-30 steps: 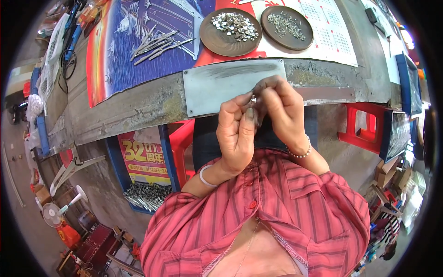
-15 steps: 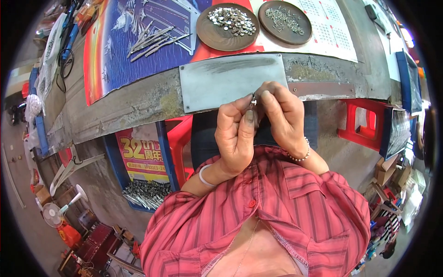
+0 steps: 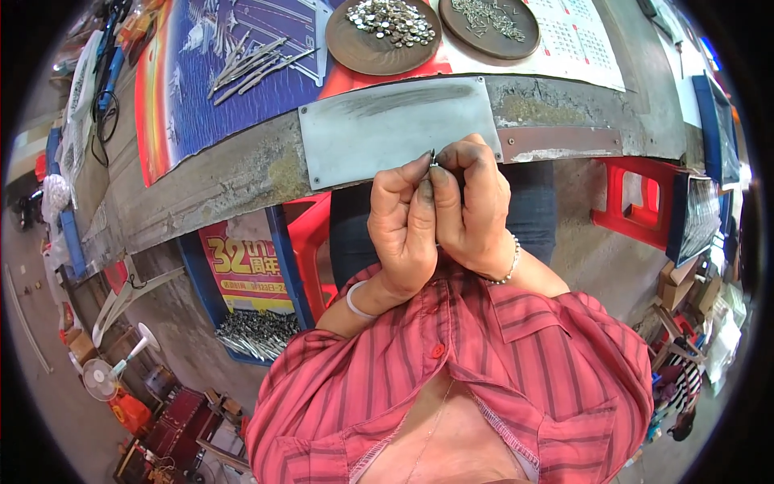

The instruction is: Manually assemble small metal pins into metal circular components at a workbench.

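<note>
Pale grey metal makes up the plate (image 3: pixel 379 133) fixed at its corners to the front edge of our counter (image 3: pixel 218 189). At the plate's near edge, right of its middle, we have a small metal piece (image 3: pixel 434 158), its dark tip pointing away from us. Our left hand (image 3: pixel 403 222) has its grip pinched on the piece between thumb and fingers; our right hand (image 3: pixel 474 211) pinches it too — most of it is hidden between the fingertips, so we cannot tell its full shape. Just beyond the plate we have a brown dish (image 3: pixel 355 56) of silvery discs (image 3: pixel 393 22), and farther to the right a second dish (image 3: pixel 496 50) holding slim pins (image 3: pixel 488 20). Beyond the plate to the left, slender metal tools (image 3: pixel 254 68) lie loosely piled on a blue printed sheet (image 3: pixel 189 109). Right of the plate, a brown strip (image 3: pixel 560 141) runs along the edge. Lower than the plate and left of it, we see a blue crate (image 3: pixel 294 266) of metal parts (image 3: pixel 254 335) beside a red stool (image 3: pixel 308 242).
</note>
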`<state>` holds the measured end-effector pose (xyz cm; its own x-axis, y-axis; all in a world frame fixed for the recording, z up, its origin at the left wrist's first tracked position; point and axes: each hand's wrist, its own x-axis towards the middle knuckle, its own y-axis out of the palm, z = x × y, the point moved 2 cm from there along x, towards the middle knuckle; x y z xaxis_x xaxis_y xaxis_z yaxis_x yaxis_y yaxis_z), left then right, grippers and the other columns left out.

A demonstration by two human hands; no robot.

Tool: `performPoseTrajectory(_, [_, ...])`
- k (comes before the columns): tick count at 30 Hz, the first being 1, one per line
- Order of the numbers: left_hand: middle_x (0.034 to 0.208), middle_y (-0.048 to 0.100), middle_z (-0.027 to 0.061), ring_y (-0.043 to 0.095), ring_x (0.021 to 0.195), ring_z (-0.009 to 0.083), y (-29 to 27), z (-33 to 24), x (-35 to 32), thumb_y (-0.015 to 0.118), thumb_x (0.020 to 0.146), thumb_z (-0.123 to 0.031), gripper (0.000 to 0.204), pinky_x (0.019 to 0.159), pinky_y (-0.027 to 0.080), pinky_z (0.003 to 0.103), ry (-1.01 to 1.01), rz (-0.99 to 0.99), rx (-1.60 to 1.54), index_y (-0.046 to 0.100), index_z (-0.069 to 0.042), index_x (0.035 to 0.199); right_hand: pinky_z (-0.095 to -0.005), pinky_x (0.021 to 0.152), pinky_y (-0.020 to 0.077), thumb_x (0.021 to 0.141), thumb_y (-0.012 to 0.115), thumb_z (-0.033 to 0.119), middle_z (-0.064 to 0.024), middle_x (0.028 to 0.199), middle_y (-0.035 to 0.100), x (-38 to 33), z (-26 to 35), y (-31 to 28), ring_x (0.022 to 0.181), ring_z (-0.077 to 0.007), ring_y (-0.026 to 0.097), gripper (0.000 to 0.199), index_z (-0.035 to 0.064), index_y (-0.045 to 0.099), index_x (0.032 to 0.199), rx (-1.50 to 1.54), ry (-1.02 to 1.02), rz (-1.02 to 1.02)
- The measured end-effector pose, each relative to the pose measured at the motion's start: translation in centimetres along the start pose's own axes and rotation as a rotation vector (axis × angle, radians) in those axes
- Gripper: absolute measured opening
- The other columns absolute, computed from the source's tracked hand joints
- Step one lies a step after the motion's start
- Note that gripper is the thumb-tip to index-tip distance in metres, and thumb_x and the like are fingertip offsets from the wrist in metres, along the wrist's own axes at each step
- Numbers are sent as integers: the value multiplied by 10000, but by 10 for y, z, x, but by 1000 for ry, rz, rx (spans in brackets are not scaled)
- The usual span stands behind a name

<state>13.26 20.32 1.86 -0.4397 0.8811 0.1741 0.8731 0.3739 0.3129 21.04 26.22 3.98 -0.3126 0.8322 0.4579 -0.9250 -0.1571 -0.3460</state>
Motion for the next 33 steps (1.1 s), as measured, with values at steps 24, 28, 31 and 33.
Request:
performPoseTrajectory(24, [1074, 574, 110, 546, 929, 97, -10, -13, 4, 408, 982, -70, 256, 809, 435, 224, 40, 72, 184, 360, 14, 1219, -308, 525, 415, 783, 651, 37, -93, 723, 564, 0, -14, 9, 586, -214, 508, 132, 1, 549, 859, 221, -128, -19])
performPoseTrajectory(28, [1100, 564, 125, 552, 988, 125, -8, -8, 1, 417, 974, -47, 236, 889, 425, 267, 74, 72, 199, 375, 21, 1195, -362, 569, 404, 825, 586, 50, -108, 757, 562, -10, -9, 9, 631, -290, 494, 98, 13, 520, 887, -27, -55, 32])
performPoseTrajectory(31, [1096, 564, 124, 554, 980, 129, -6, -5, 3, 416, 971, -38, 233, 879, 428, 261, 54, 18, 153, 374, 19, 1194, -308, 540, 425, 867, 557, 45, -102, 733, 564, 3, -1, 2, 590, -209, 528, 66, -5, 518, 882, 124, 140, 146])
performPoseTrajectory(33, [1096, 565, 125, 555, 984, 135, -5, -6, -1, 413, 971, -35, 232, 882, 428, 264, 43, 30, 84, 374, 19, 1193, -247, 502, 425, 895, 536, 30, -91, 708, 560, 11, 3, -4, 552, -124, 535, 67, -36, 533, 880, 442, 428, 213])
